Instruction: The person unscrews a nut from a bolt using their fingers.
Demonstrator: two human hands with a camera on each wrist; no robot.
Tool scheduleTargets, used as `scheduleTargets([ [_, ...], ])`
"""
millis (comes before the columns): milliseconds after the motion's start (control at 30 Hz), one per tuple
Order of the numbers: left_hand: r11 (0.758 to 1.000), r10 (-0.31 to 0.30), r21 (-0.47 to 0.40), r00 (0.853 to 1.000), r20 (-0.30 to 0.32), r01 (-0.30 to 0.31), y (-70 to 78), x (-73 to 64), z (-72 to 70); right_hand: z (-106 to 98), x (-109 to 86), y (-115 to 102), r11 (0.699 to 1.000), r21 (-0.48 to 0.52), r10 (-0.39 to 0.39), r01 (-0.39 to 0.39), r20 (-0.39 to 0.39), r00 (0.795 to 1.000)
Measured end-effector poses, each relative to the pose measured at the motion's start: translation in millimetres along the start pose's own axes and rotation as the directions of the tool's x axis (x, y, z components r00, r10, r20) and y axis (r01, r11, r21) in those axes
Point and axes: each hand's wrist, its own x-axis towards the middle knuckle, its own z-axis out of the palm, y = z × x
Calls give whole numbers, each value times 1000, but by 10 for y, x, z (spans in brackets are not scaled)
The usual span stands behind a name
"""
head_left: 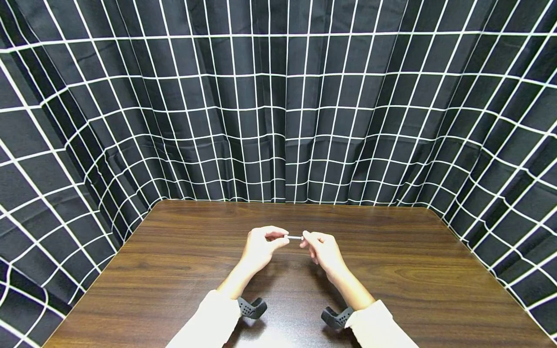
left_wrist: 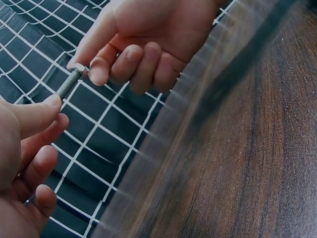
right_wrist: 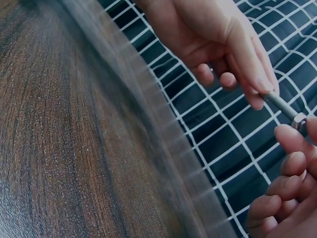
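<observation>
The left hand (head_left: 260, 245) pinches one end of a threaded bolt (left_wrist: 68, 85). The right hand (head_left: 324, 250) pinches its hexagonal end (right_wrist: 298, 120), above the wooden table (head_left: 183, 251).

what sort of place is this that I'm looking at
Probably a staged recording booth: a black curtain with a white grid closes in three sides of a wooden table, and a dark device sits at each wrist.
</observation>
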Motion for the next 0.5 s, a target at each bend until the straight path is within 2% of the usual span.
scheduleTargets([
  [200,1000,0,0,1000,-1,0,1,-2,-7,-11,-4,-54,1000,27,11,-12,32,999],
  [400,1000,-5,-6,1000,12,5,-2,4,-17,2,-115,-287,1000,25,15,-16,60,998],
  [500,1000,-5,-5,1000,11,5,4,4,-19,9,-137,-329,1000,18,8,-9,63,998],
])
